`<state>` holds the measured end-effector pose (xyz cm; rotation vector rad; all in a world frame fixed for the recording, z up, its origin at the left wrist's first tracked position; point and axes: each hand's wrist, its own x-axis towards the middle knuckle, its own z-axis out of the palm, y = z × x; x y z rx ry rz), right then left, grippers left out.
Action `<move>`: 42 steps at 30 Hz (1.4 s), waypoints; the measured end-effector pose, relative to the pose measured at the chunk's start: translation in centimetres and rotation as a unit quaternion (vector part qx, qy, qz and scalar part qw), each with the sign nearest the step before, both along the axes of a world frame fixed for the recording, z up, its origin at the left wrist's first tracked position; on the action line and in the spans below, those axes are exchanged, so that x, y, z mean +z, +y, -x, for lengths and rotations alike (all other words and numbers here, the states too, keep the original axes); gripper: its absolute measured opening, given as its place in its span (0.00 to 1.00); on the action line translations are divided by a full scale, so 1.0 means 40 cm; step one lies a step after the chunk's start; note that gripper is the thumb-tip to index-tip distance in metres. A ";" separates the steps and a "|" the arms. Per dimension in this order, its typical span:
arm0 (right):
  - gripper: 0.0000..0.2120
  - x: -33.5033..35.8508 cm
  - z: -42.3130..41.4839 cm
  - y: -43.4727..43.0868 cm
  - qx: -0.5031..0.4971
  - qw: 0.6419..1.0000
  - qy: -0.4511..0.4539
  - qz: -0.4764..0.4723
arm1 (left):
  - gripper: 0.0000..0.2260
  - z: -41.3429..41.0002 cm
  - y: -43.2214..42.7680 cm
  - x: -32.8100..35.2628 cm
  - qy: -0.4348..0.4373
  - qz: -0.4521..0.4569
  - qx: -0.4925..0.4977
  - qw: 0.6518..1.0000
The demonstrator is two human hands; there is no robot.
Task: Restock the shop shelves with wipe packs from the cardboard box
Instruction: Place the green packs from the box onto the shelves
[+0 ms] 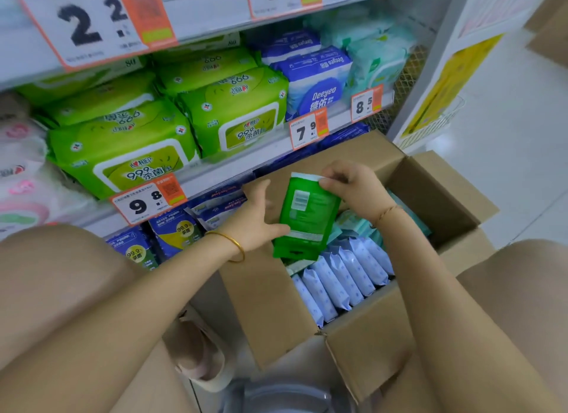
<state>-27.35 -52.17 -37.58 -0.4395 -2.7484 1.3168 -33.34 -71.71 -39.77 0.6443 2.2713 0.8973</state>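
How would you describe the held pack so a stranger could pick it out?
Find the open cardboard box by the shelves. Over its opening, the left hand and right hand hold one pack upright. It is dark green with a white top edge, unlike the pale blue packs standing in the box.

Box (353,345) before shelves (233,163); wipe packs (344,277) inside.

Both forearms are bare to the elbow and beyond. The left hand (258,216) has a plain gold bangle (236,246) at its wrist, smooth and solid, while the right hand (353,188) has a thin gold chain bracelet (387,211). Near the bottom edge, one foot wears a pale sandal (199,360) with broad straps.
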 end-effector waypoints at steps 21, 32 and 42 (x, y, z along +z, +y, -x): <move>0.15 0.046 -0.026 -0.212 0.115 0.982 0.081 0.123 | 0.28 0.007 -0.207 0.226 -0.352 -0.212 0.226 0.883; 0.08 0.301 0.081 -0.429 0.173 0.931 0.141 0.290 | 0.05 -0.007 -0.389 0.419 0.064 -0.214 0.178 0.958; 0.14 0.640 0.325 -0.734 0.205 0.940 0.218 0.166 | 0.06 0.132 -0.653 0.672 0.257 -0.256 0.352 0.863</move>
